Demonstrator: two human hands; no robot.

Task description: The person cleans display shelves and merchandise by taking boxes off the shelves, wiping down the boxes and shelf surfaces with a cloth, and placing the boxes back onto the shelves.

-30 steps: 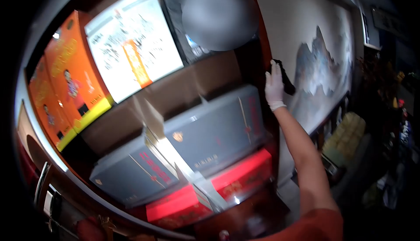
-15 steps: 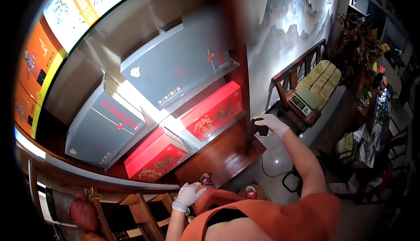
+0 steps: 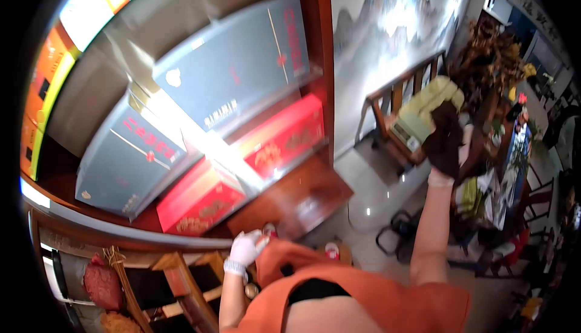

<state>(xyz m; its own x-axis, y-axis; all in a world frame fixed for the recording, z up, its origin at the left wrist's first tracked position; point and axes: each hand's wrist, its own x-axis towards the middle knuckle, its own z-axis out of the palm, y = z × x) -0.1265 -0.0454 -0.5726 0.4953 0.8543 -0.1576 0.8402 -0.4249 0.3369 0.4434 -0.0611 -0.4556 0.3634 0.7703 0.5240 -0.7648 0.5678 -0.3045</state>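
Now your right hand (image 3: 465, 145), in a white glove, grasps a dark cloth (image 3: 445, 139) held out to your right, overlapping the yellow-green cushion (image 3: 440, 91) in view. Your gloved left hand (image 3: 246, 249) is lower, beside your orange top (image 3: 387, 300); whether it grips anything, I cannot tell. Grey boxes (image 3: 233, 67) stand above red boxes (image 3: 284, 136) on the shelves.

My single view looks out from my head, forward and steeply down, rolled so the scene slants. My orange top (image 3: 387, 300) lies nearest, along the bottom; the cabinet (image 3: 318, 36) stands close at left, the wall painting (image 3: 393, 24) beyond it.
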